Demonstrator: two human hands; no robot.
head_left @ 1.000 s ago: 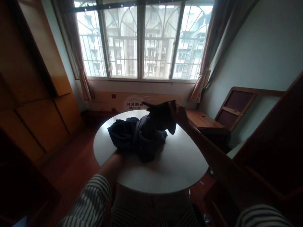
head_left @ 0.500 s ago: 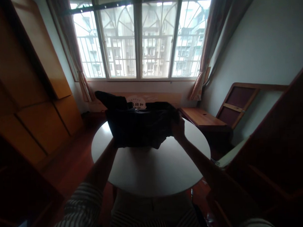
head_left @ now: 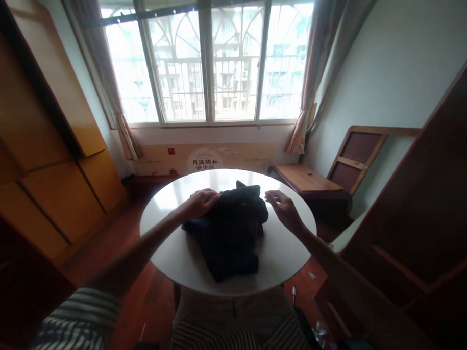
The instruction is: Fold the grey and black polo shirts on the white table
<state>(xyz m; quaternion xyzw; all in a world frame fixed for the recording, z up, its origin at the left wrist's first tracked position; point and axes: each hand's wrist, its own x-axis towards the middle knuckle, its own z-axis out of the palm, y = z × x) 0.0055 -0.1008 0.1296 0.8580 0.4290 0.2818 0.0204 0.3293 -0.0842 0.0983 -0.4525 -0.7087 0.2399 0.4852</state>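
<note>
A black garment (head_left: pixel 233 236) lies in a crumpled heap on the white round table (head_left: pixel 175 264); its folds are too dark to tell what kind of clothing it is. At its upper left edge is my left hand (head_left: pixel 204 201), fingers curled together and closed on the cloth. My right hand (head_left: pixel 283 206) hovers just right of the heap, a small gap from the cloth. Its fingers are loosely bent and apart, with nothing between them.
Beyond the table is a wide barred window (head_left: pixel 209 68) with tied curtains. A low wooden cabinet (head_left: pixel 308 178) stands at the back right, near a leaning wooden frame (head_left: pixel 357 153). Yellow-brown cupboards (head_left: pixel 66 201) line the left; dark wooden furniture (head_left: pixel 408 240) rises at the right.
The black garment, held up above the table before, has come down onto it, nearer to me. My right hand has let go and moved off its edge.
</note>
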